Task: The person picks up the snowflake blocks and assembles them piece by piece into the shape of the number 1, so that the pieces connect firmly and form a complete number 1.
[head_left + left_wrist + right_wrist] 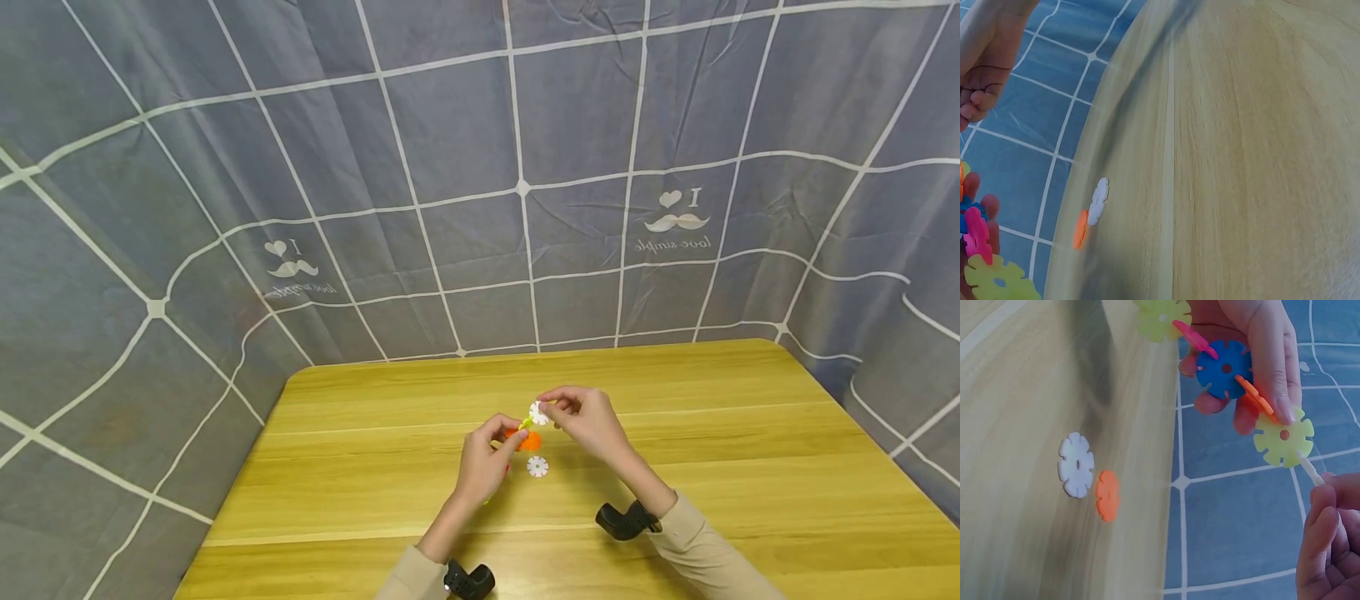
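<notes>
My left hand (482, 462) grips a chain of notched plastic discs slotted edge to edge. In the right wrist view, the chain shows a yellow-green disc (1163, 319), a pink disc (1195, 339), a blue disc (1225, 370), an orange disc (1255, 397) and another yellow-green disc (1284, 439). The left thumb presses near that last disc. Between thumb and fingers my right hand (592, 421) pinches a white disc (1312, 470), seen edge-on, touching the rim of the last yellow-green disc. How deep it sits in the notch I cannot tell.
A loose white disc (1076, 465) and a loose orange disc (1107, 495) lie close together on the wooden table (360, 467), below the hands. A grey curtain with white lines (465, 242) hangs behind the table and at its sides.
</notes>
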### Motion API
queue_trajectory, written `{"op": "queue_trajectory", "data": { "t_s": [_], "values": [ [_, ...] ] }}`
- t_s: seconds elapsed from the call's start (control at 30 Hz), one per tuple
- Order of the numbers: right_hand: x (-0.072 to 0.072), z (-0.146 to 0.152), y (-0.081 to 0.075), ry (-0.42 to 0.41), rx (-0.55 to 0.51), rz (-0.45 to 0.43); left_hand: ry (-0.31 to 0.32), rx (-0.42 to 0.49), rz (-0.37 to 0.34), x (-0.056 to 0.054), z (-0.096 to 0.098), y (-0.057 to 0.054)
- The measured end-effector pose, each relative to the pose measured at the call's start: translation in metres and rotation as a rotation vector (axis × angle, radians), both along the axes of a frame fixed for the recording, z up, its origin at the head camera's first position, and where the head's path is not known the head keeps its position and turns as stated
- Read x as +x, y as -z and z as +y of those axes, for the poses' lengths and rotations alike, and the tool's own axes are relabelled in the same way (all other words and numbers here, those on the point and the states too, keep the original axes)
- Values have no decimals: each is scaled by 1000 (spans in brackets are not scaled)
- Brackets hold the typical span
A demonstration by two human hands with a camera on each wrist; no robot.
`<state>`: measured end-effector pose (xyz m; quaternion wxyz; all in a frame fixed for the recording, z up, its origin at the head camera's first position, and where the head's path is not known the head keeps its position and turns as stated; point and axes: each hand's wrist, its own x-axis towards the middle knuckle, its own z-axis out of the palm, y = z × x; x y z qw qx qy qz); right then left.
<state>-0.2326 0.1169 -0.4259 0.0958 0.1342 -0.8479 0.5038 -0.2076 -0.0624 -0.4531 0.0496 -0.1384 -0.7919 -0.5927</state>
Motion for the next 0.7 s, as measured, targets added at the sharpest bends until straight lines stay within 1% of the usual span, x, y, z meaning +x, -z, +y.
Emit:
{"op": "queue_trajectory", "data": {
  "t_s": [0.1,0.13,0.17,0.33,0.4,0.53,0.7],
  "values": [
    [0,0,-1,-4,13,-4,-22,-18,36,-7,1,15],
    [0,0,-2,-5,14,-9,-29,-23,50,-7,1,16],
    [0,0,-2,-9,16,-16,-33,-27,64,-9,1,20],
    [0,1,-1,-28,15,-77,-42,-101,157,-7,1,21],
    [0,1,0,-31,19,-94,-45,-129,177,-6,1,20],
    [0,1,0,-34,23,-112,-40,-132,182,-5,1,21],
    [-1,2,3,-47,6,-141,-18,-117,128,-4,-1,20]
  ]
}}
